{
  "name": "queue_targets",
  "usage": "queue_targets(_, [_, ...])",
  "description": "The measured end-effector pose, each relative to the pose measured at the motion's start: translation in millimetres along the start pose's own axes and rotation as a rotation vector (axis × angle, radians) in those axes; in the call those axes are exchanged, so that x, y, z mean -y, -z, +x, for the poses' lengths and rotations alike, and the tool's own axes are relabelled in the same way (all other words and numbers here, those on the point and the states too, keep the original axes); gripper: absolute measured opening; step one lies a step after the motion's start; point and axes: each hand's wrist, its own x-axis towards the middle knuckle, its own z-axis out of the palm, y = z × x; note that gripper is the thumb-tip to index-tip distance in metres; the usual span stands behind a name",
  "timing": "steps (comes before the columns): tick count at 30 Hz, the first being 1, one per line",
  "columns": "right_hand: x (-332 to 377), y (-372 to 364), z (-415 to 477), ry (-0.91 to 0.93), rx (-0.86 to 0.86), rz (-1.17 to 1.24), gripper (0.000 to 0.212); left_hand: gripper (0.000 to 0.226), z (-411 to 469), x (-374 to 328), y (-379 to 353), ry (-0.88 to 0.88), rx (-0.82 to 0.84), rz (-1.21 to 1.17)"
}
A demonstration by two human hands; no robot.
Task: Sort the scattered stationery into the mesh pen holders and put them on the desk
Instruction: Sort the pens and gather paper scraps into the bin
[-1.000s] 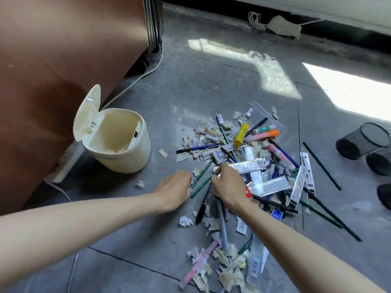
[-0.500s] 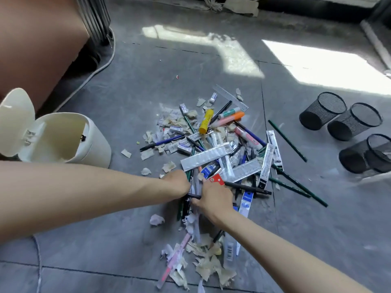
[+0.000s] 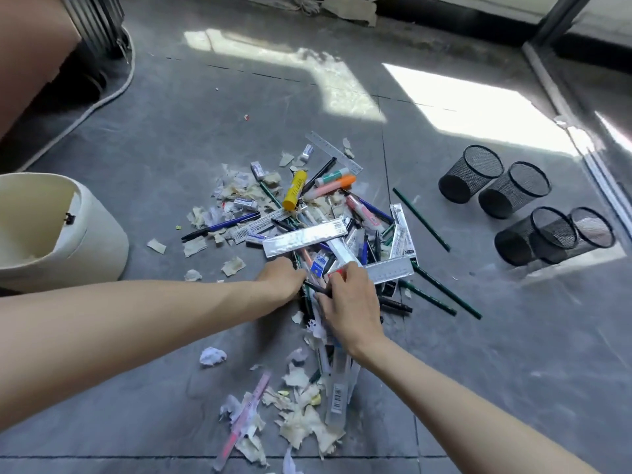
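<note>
Stationery pile (image 3: 325, 234): heaped on grey floor (image 3: 171, 148), centre of view. Pens, pencils, packaged rulers and erasers, mixed with torn paper scraps (image 3: 301, 422).

Yellow glue stick (image 3: 293, 190), orange highlighter (image 3: 333, 186): far side of pile, near each other.

Silver-wrapped ruler (image 3: 307, 236): lying across top of pile, just beyond both hands.

Green pencils (image 3: 421, 219): loose on floor at right edge of pile.

Mesh pen holders (image 3: 472, 172): four, black, tipped on their sides on floor, well right of pile, grouped as a far pair and a near pair.

Left hand (image 3: 284, 278): at near-left edge of pile, fingers curled under, clamped round a pen bundle (image 3: 306, 302) of dark pens.

Right hand (image 3: 349, 302): just beside left hand, thumb and fingers pinching a dark pen (image 3: 313, 287).

Cream bin (image 3: 85, 241): left of view, open-topped, well apart from pile.

Crumpled white paper (image 3: 212, 355): on floor, near side, left of scraps.
</note>
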Motion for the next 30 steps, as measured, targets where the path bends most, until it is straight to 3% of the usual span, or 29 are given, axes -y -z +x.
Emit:
queue_targets(6, [-26.2, 5.7, 4.5, -0.263, 0.059, 0.136, 0.012, 0.031, 4.2, -6.7, -0.2, -0.015, 0.033, -0.129])
queue_targets(11, [-46.1, 8.7, 14.3, -0.389, 0.092, 0.304, 0.026, 0.022, 3.5, -17.5, 0.9, -0.089, 0.101, -0.165])
queue_targets(17, [-48.8, 0.9, 12.0, -0.553, 0.245, 0.523, 0.033, 0.038, -0.9, -35.9, -11.5, -0.038, 0.102, -0.130])
queue_targets(22, [-46.1, 12.8, 17.1, -0.546, 0.104, 0.491, 0.025, 0.027, -2.1, -44.3, -20.6, 0.028, 0.027, -0.045])
queue_targets(25, [-57.9, 17.4, 19.3, -0.517, 0.098, 0.433, 0.012, 0.077, -1.8, -47.5, -30.2, 0.137, -0.033, 0.047])
queue_targets(26, [-61.4, 18.9, 20.6, -0.510, 0.100, 0.404, 0.009, 0.083, -2.5, -48.1, -34.5, 0.158, -0.052, 0.062])
queue_targets(28, [-67.7, 22.0, 25.4, -0.498, 0.081, 0.287, 0.012, 0.068, -4.0, -49.1, -41.6, 0.153, -0.085, 0.066])
queue_targets(30, [-73.7, 26.2, 31.3, -0.474, 0.109, 0.117, 0.021, 0.032, -2.7, -45.6, -43.2, 0.092, -0.100, 0.090])
